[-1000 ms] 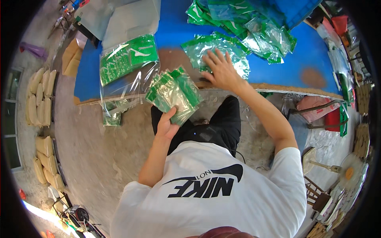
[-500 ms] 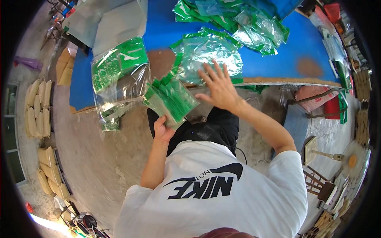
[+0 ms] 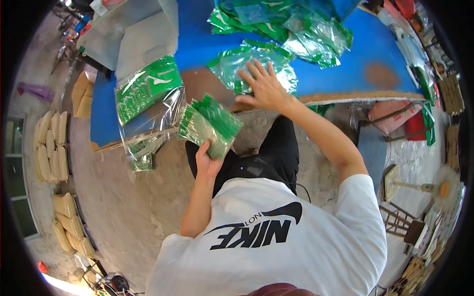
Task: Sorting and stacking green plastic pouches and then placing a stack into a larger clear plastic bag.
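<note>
In my left hand [image 3: 208, 162] is a fanned stack of green and clear plastic bags [image 3: 211, 122], gripped at its lower edge in front of the table. My right hand [image 3: 265, 89], fingers spread, rests on or just over a pile of clear bags with green edges [image 3: 229, 69] near the table's front edge; contact is hard to make out. Left of my held stack, a larger clear bag with a green printed panel [image 3: 152, 89] hangs over the table edge.
The blue tabletop [image 3: 340, 76] has worn brown patches. A heap of green and clear bags [image 3: 276, 24] lies farther back. At the back left stands a grey panel [image 3: 143, 42]. A stool [image 3: 405, 227] and a fan [image 3: 444, 190] are at right; stacked sacks [image 3: 52, 148] line the left.
My left hand and its stack have tipped slightly, with the bags now more upright. My right hand has shifted a little up and left over the pile. The whole view has turned slightly.
</note>
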`<state>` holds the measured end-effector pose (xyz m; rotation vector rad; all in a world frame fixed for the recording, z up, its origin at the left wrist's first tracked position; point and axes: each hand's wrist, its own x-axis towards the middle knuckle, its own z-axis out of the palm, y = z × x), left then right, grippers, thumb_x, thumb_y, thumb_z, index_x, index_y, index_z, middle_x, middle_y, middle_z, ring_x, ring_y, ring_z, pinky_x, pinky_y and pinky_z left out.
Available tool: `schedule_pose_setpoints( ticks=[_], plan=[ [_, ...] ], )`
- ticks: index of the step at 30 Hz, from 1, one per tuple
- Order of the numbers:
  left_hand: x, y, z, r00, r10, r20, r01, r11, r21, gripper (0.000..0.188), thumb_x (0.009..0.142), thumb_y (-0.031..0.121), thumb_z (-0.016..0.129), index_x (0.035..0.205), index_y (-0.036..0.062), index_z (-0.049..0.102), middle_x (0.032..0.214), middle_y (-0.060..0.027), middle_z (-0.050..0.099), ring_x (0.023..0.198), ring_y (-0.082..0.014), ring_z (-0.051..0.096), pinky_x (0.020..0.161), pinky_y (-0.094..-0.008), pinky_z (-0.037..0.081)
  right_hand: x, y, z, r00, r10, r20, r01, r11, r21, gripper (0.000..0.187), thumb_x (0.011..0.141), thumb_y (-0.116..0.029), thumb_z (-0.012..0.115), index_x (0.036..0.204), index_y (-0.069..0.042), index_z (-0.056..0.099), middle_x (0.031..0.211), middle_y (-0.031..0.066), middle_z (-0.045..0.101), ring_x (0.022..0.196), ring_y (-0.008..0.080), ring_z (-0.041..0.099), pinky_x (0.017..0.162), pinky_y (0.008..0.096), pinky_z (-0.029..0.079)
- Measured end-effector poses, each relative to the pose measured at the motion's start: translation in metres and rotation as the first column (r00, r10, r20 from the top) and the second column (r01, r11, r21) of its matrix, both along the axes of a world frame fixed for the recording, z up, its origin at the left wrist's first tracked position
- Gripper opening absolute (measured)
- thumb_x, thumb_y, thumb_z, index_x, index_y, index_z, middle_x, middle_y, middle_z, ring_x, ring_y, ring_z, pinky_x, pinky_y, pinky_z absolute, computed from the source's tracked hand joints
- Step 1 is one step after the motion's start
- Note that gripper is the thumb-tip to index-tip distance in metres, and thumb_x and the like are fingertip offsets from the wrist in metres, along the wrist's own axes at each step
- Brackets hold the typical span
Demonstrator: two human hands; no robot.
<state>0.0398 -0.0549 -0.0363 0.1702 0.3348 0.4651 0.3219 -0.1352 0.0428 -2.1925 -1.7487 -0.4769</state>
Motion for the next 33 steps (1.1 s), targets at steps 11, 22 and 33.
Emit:
schedule_pose_setpoints(
  ticks=[11,22,33],
  plan=[
    [0.002,0.010,0.001,0.999,-0.032,-0.038,0.033,0.999,0.032,0.054,0.087,0.009,0.068,0.138,0.0022,0.050,0.136,-0.0119,0.058,0.128,-0.0301,0.053,0.116,-0.0478,0.036,0.000,0.000,0.009,0.974,0.027,-0.227,0.029,0.971,0.239,0.064,0.094,-0.052,0.059,0.132,-0.001,0.055,0.137,0.0252,0.051,0.131,0.0457,0.043,0.109,0.0576,0.032],
    [0.003,0.011,-0.010,0.999,-0.023,-0.023,0.025,0.994,0.105,0.054,0.087,0.011,0.069,0.138,0.0021,0.051,0.132,-0.0107,0.060,0.124,-0.0283,0.056,0.114,-0.0473,0.039,-0.015,-0.049,0.024,0.842,0.280,-0.460,-0.299,0.954,0.034,0.066,0.093,-0.050,0.060,0.137,-0.002,0.052,0.148,0.0220,0.045,0.142,0.0402,0.036,0.117,0.0555,0.026],
    [-0.006,-0.010,-0.026,0.991,-0.136,-0.001,0.136,0.989,0.063,0.062,0.082,0.017,0.076,0.138,0.0029,0.053,0.133,-0.0116,0.061,0.125,-0.0294,0.056,0.111,-0.0462,0.042,-0.061,-0.049,0.014,0.947,0.214,-0.241,-0.236,0.970,-0.063,0.095,0.069,-0.064,0.079,0.133,0.002,0.053,0.132,0.0212,0.051,0.132,0.0406,0.043,0.113,0.0582,0.032]
  ],
)
